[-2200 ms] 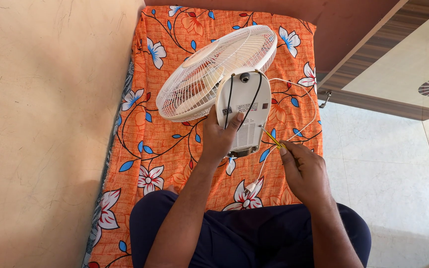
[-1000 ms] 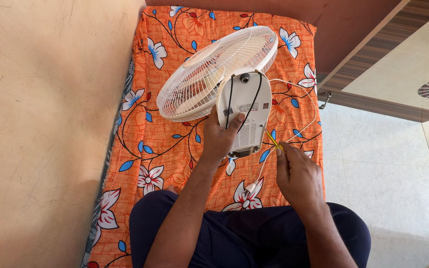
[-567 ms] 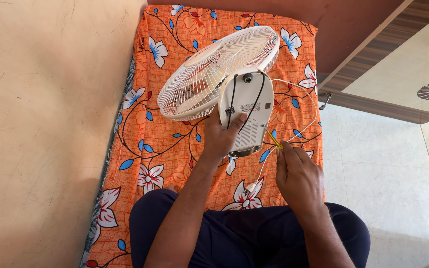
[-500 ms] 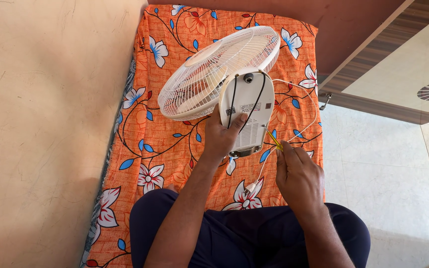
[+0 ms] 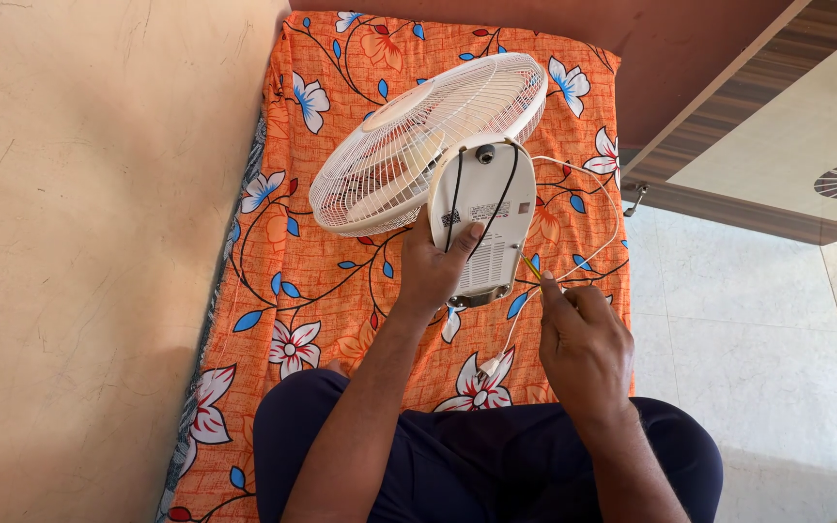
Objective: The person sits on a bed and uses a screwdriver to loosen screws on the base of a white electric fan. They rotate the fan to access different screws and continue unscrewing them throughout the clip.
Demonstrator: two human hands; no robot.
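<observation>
From the head camera, looking straight down: a white fan (image 5: 438, 145) lies tipped over on a mattress (image 5: 322, 281) covered in orange cloth printed with white and blue flowers. Its round wire grille (image 5: 409, 136) points up and to the left, and the underside of its oval base (image 5: 481, 218) faces the camera, with slotted vents in the lower part and two thin black cords running down it.

The left hand (image 5: 430, 271) grips the lower left edge of the base, fingers curled round the rim and thumb laid flat on the underside. The right hand (image 5: 583, 344) sits just right of the base, fingers closed narrowly on a thin yellow-handled tool (image 5: 533, 268) whose tip angles up toward the base's right edge; whether the tip touches cannot be told.

A white power cord (image 5: 593, 194) loops out from the top of the base across the cloth and comes back between the hands to a white plug (image 5: 488, 366) lying near the person's lap. Dark blue trousers (image 5: 477, 465) fill the bottom of the view. A beige wall (image 5: 89, 242) stands to the left, pale floor tiles (image 5: 758, 339) to the right, and a wooden furniture panel (image 5: 728, 87) at the upper right
</observation>
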